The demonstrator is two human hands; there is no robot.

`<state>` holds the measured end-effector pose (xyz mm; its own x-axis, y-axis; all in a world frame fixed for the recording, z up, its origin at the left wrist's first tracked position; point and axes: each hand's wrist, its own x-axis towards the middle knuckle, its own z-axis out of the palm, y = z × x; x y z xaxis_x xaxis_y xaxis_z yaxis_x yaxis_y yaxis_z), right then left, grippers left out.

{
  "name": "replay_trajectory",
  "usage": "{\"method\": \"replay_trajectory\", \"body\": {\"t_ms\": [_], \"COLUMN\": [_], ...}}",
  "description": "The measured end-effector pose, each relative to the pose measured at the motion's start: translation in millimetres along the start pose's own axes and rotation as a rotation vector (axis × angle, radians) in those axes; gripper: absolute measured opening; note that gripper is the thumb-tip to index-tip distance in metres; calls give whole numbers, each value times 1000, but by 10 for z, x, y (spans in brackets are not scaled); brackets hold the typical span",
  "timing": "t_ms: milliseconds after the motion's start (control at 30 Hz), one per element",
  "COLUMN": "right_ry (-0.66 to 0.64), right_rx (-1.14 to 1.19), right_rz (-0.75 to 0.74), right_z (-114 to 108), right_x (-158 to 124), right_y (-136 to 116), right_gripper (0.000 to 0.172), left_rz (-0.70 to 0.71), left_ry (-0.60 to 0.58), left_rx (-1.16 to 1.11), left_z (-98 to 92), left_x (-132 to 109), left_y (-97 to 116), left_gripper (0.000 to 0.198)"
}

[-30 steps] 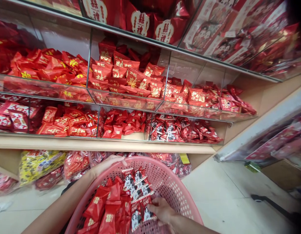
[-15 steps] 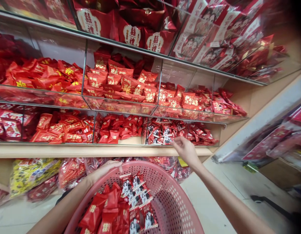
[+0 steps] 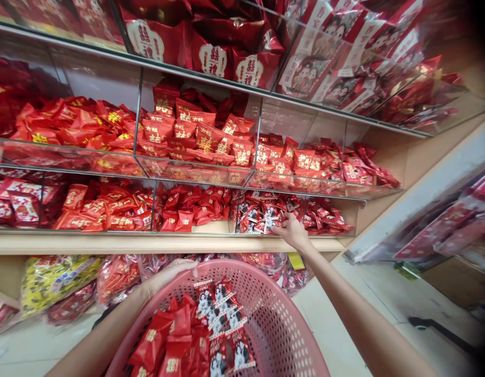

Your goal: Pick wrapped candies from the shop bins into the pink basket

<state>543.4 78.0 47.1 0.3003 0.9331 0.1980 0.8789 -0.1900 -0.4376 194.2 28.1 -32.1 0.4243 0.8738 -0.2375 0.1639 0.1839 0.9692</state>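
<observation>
My left hand [image 3: 173,275] is closed over the far left rim of a pink plastic basket [image 3: 295,319], thumb on the rim. Inside, plain red candy packets [image 3: 151,335] with gold characters lie on the left. Beside them are red packets printed with a black-and-white couple [image 3: 218,314]. My right hand [image 3: 294,232] reaches over the front edge of a low shelf bin, thumb and fingers apart, at similar couple-printed packets [image 3: 252,214]. Its fingertips are close to the packets; whether they touch one is unclear.
Clear-fronted shelf bins [image 3: 203,173] of red packets rise in tiers ahead. A pale wooden ledge [image 3: 109,244] runs below the lowest bins. Beneath it lie bagged sweets, including a yellow bag [image 3: 56,283]. Tiled floor [image 3: 368,293] and a cardboard box [image 3: 452,277] are on the right.
My right hand has moved slightly forward over the bin's edge, and its pinched fingers have spread among the packets. My left hand and the basket stay put.
</observation>
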Motion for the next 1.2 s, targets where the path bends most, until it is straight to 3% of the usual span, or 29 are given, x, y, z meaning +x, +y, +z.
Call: {"method": "replay_trajectory", "body": {"t_ms": [300,433,567,633,733,800,867,1033,1200], "right_ry": [38,144,196,49,-451,-772,-970,-1157,-1222], "right_rx": [100,305,632,838,1031,1019,961,843,799], "right_rz": [20,-91,-223,-209,-78,19,103,187,210], "right_z": [48,19,-189,-296,-295,-150,79,639,904], "right_x": [-79,-144,-364,-577,-969,-1217,-1419,-1729,-1846], "right_y": [-15,-18,-159,-251,-306,-259,-161,61,35], "right_gripper": [36,40,42,41,35,38,44,52,59], "left_rz": [-32,5,44,47,32,23,30,35,3], "left_ry": [-43,-12,-27,-27,-17,-25,-41,-68,-75], "left_rx": [-51,49,74,76,77,63,45,13,-36], "left_z": [-3,22,14,9,7,5,-1,-22,-36], "left_x": [7,-55,-50,-40,-34,-28,-16,20,30], "left_y": [-13,78,59,39,34,32,15,-60,-113], "left_gripper": [34,34,33,33,32,32,32,32,32]}}
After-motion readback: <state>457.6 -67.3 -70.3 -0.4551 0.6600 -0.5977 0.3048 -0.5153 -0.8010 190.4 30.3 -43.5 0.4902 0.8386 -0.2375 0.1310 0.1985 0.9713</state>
